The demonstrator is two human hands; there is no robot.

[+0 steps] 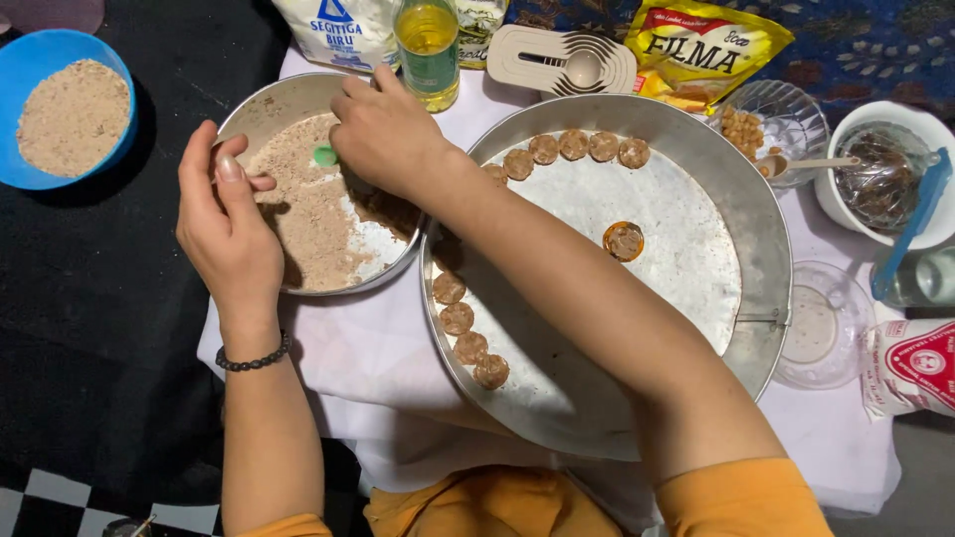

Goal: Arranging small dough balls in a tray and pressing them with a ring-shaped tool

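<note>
My left hand [227, 227] rests with its fingers bent on the near-left rim of a small metal pan [279, 99] that holds brown crumbly dough [310, 214]. My right hand [383, 134] reaches across into that pan, its fingers closed around a small green tool [324, 156] pressed into the dough. To the right lies a large round metal tray [696, 159]. Several round brown dough pieces [574, 146] line its far rim. More dough pieces [468, 343] line its left rim. A single piece in an orange mould [624, 241] sits near its middle.
A blue bowl of crumbs [68, 107] is at far left on black cloth. An oil bottle [429, 45], a flour bag [338, 30], nested measuring spoons [562, 62], a yellow packet [701, 45], a glass bowl of nuts [776, 124], a white bowl [885, 174] and an empty glass dish [826, 323] ring the tray.
</note>
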